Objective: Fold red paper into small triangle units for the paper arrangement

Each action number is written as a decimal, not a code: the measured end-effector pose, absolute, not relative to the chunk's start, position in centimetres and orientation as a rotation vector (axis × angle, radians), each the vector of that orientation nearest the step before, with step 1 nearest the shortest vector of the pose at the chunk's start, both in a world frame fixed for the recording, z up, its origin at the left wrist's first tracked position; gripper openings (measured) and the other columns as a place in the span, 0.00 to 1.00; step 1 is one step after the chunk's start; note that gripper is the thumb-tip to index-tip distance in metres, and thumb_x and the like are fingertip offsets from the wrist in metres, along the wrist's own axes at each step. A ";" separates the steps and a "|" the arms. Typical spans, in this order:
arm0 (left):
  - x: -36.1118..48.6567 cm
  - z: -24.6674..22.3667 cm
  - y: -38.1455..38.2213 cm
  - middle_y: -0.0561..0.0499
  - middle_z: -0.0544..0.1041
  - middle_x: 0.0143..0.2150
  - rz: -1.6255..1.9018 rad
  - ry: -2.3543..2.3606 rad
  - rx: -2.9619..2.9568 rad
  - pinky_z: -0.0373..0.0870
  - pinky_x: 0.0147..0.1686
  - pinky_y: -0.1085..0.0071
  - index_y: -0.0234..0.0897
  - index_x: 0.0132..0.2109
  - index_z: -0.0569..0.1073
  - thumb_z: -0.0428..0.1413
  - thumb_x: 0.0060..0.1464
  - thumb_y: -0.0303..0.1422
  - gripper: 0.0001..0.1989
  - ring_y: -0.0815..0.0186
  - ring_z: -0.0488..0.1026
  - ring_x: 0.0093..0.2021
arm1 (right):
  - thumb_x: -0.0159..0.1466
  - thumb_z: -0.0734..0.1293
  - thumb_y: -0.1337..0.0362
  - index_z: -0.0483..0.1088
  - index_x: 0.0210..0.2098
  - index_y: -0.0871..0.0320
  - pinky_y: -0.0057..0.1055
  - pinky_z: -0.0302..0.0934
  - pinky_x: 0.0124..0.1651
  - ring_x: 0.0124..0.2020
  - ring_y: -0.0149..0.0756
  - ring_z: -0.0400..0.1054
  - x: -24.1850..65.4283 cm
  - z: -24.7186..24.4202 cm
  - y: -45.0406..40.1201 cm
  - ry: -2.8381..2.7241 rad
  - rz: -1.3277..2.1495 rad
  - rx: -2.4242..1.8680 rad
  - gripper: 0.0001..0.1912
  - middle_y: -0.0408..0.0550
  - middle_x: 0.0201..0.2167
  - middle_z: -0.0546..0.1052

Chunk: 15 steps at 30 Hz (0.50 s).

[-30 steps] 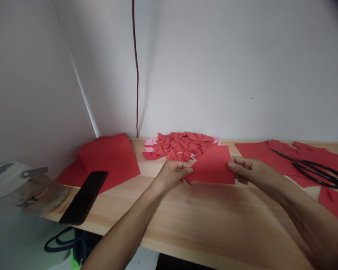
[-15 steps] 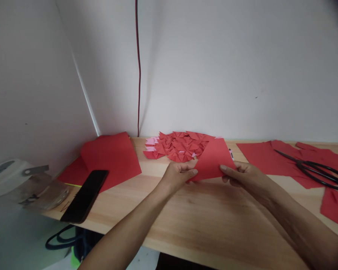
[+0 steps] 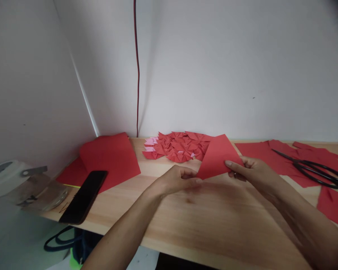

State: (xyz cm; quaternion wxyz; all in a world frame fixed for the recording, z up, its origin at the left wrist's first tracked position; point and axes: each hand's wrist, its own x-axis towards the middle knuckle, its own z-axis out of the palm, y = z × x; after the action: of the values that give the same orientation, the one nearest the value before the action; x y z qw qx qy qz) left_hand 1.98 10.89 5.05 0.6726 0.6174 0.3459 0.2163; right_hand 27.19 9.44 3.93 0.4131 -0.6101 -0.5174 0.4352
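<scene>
A red sheet of paper (image 3: 218, 155) is held up over the table, slightly tilted, between my two hands. My right hand (image 3: 243, 168) pinches its right lower edge, thumb in front and fingers behind. My left hand (image 3: 183, 180) is at the lower left corner, its thumb and fingers parted around that corner without a clear grip. Behind the sheet lies a pile of folded red and pink paper pieces (image 3: 178, 146), partly covered by it.
Black scissors (image 3: 312, 168) rest on cut red paper (image 3: 256, 153) at right. Larger red sheets (image 3: 109, 157) lie at left, with a black phone (image 3: 84, 197) overlapping them. A clear lidded container (image 3: 42, 191) stands at the left edge. A cable (image 3: 138, 75) hangs along the wall.
My left thumb has come off the front of the sheet and its fingers have parted. The sheet has turned slightly and moved a little right with my right hand.
</scene>
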 end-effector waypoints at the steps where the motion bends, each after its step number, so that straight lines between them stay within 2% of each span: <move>1: 2.2 5.1 10.8 0.43 0.79 0.43 0.550 0.730 1.345 0.68 0.40 0.71 0.33 0.44 0.78 0.61 0.49 0.43 0.19 0.64 0.76 0.40 | 0.49 0.71 0.42 0.69 0.20 0.59 0.27 0.49 0.23 0.20 0.27 0.54 27.0 4.0 9.4 -1.343 1.091 -1.536 0.24 0.43 0.18 0.69; 4: 3.1 4.2 10.7 0.43 0.77 0.49 0.778 0.590 1.204 0.66 0.49 0.69 0.35 0.47 0.77 0.62 0.49 0.42 0.20 0.62 0.74 0.47 | 0.52 0.69 0.42 0.69 0.19 0.58 0.27 0.50 0.24 0.20 0.27 0.54 25.9 4.0 9.1 -1.473 1.047 -1.558 0.24 0.43 0.18 0.69; 8: 3.9 2.6 11.0 0.43 0.79 0.41 0.832 0.598 1.021 0.68 0.46 0.66 0.32 0.43 0.78 0.66 0.43 0.41 0.21 0.60 0.76 0.40 | 0.55 0.67 0.44 0.70 0.20 0.56 0.29 0.52 0.25 0.20 0.29 0.57 24.4 4.2 8.9 -1.630 0.995 -1.566 0.22 0.44 0.20 0.71; 11: 3.7 2.2 11.3 0.43 0.80 0.36 0.884 0.664 0.947 0.69 0.43 0.67 0.30 0.38 0.78 0.67 0.41 0.39 0.19 0.63 0.76 0.36 | 0.55 0.66 0.44 0.74 0.30 0.54 0.31 0.56 0.28 0.22 0.32 0.61 25.6 4.8 9.0 -1.604 0.924 -1.542 0.20 0.46 0.27 0.75; 13: 3.5 2.4 11.5 0.44 0.79 0.33 0.933 0.713 0.913 0.69 0.41 0.68 0.29 0.35 0.78 0.67 0.40 0.37 0.17 0.64 0.76 0.33 | 0.53 0.68 0.45 0.75 0.37 0.53 0.34 0.59 0.32 0.27 0.37 0.65 28.2 5.5 9.2 -1.587 0.828 -1.568 0.20 0.47 0.33 0.77; 15: 3.4 2.7 11.6 0.45 0.79 0.32 0.965 0.726 0.893 0.69 0.40 0.69 0.29 0.33 0.77 0.67 0.40 0.36 0.15 0.66 0.75 0.32 | 0.54 0.69 0.49 0.76 0.36 0.51 0.35 0.58 0.37 0.34 0.41 0.68 32.0 6.0 9.5 -1.562 0.633 -1.701 0.15 0.48 0.38 0.78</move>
State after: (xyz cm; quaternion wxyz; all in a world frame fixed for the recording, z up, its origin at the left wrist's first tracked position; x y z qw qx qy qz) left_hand 3.41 11.63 2.70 0.7310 0.4059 0.3298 0.4384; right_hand 32.00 9.47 5.95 0.3646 -0.6615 -0.6074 0.2463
